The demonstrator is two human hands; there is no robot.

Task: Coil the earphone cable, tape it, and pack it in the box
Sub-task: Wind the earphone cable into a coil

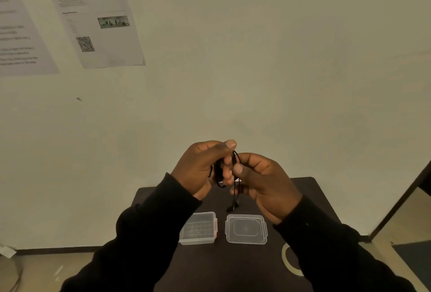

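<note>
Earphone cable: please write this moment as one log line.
stage: coiling | earphone cable: held by left hand and right hand, end hanging | box: open, empty | lid: beside box

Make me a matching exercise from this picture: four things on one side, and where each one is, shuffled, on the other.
Things:
1. earphone cable
2. box
3. lid
4. tape roll

Places:
A. flat on the table, right of the open container
B. partly hidden under the right sleeve
C. held between both hands above the table
D. on the table below the left hand, open

Pairs: 1-C, 2-D, 3-A, 4-B
</note>
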